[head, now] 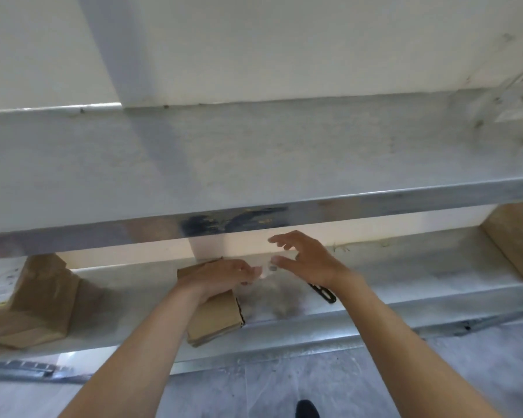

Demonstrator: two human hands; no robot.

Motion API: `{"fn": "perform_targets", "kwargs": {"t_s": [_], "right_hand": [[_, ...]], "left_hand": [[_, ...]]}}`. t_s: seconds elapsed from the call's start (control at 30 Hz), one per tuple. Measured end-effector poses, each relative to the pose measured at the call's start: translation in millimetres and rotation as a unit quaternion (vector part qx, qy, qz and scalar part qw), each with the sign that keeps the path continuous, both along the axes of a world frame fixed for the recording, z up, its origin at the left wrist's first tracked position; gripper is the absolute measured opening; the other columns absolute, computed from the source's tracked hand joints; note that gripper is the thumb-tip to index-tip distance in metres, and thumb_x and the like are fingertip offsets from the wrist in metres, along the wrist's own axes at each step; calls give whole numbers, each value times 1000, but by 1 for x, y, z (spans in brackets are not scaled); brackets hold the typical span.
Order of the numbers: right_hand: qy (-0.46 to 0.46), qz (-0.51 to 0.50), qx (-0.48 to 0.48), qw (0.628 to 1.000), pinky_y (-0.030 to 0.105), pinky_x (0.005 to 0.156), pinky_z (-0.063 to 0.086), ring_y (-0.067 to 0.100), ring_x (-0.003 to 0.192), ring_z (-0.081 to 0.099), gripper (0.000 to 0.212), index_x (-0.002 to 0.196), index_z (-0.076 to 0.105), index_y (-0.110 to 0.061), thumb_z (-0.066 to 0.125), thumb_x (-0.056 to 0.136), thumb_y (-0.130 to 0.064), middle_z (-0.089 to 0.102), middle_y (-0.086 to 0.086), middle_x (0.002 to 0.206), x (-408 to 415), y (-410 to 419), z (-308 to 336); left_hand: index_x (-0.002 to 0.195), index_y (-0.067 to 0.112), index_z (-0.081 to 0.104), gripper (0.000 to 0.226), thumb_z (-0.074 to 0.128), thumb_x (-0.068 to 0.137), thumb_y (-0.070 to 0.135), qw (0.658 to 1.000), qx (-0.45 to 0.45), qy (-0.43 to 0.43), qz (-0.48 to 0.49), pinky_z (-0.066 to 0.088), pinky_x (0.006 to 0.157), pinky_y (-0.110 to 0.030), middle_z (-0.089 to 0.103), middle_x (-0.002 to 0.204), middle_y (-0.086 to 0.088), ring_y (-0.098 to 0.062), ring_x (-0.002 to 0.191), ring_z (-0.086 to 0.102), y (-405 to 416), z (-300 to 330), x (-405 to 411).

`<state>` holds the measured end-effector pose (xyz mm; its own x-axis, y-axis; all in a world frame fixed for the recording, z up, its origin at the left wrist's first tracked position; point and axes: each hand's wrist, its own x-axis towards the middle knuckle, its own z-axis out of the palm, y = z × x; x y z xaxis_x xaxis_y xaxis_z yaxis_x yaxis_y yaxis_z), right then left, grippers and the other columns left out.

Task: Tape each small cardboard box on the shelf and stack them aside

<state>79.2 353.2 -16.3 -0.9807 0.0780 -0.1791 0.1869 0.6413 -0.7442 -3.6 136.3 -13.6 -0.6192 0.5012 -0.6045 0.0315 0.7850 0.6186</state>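
**Hands meet over a box on the steel shelf**

From my remote seat I saw the left hand (221, 277) resting on top of a small cardboard box (213, 316), fingers curled toward the right; whether they pinched anything I could not tell, because the spot at the fingertips was a pale blur. The right hand (304, 260) hovered just beside it, held wide, fingers spread and thumb pointing back at the left fingertips, touching nothing that I could make out. Something clear and blurred, perhaps tape (267, 268), lay between the two hands, but I could not be sure of it.

The box sat under the left palm and wrist, on the lower shelf (390, 285), its near end close to the shelf's front lip and its right edge ragged and dark. A black tool (323, 292) lay flat on the shelf just below the right wrist, partly hidden by the forearm.

Well to the left of the left arm stood a stack (34, 300) of brown boxes, on the same shelf. Far to the right of the right hand, a larger brown carton (517, 239) leaned at the frame's edge. Above both hands ran the upper shelf (254, 164), bare grey metal. Between the forearms, low down, a dark shoe (307, 409) showed on the floor.
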Motion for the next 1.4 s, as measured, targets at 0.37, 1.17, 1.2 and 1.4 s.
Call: {"fn": "perform_targets", "kwargs": {"t_s": [0.37,1.17,1.2,1.4], "right_hand": [[-130,-141,281,940,35,76,47,30,103,57,25,104,64,-11,59,95,-33,59,9,108,56,17,-89],[-129,-160,-305,930,28,51,27,12,53,26,36,78,48,1,50,106,-22,30,1,64,81,-110,-41],[-129,-174,-330,919,27,50,26,12,54,24,36,81,51,6,49,106,-20,29,2,65,79,-114,-38],[-124,-210,-357,902,24,47,25,11,51,25,24,90,55,-4,49,106,-21,31,0,61,65,-124,-32]], "left_hand": [[97,24,71,35,56,96,56,995,67,-77,21,38,85,-29,66,106,0,-16,100,56,-1,-12,-10],[111,22,66,34,49,102,50,988,67,-131,43,24,95,-30,57,124,1,-17,116,41,-3,-11,-11],[110,23,67,34,50,101,51,988,66,-133,42,23,99,-31,59,124,2,-17,118,41,-3,-11,-12],[113,23,70,41,54,96,56,987,70,-141,43,29,119,-42,65,116,2,-21,121,50,-5,-17,-15]]}}
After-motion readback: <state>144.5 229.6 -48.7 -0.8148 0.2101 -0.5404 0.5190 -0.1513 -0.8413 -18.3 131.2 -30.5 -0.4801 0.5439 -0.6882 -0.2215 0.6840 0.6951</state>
